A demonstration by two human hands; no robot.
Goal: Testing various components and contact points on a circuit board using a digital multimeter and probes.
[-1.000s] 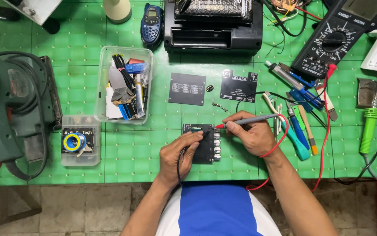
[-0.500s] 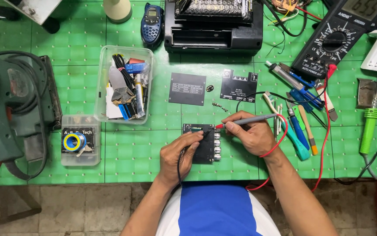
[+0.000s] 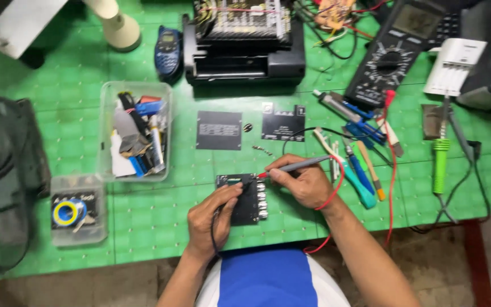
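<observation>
Green mat [image 3: 160, 210] holds plates [image 3: 219, 130], tools [image 3: 359, 170] beside board [image 3: 245, 196].

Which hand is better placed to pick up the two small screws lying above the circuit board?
Probably the right hand: the screws lie just above it, though it holds a red-tipped probe. The left hand steadies the circuit board.

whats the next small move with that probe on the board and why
Probably ease the red probe tip a touch along the black circuit board. The right hand holds it pen-style at the board's upper edge, and the left hand pins the board to the green mat.
</observation>
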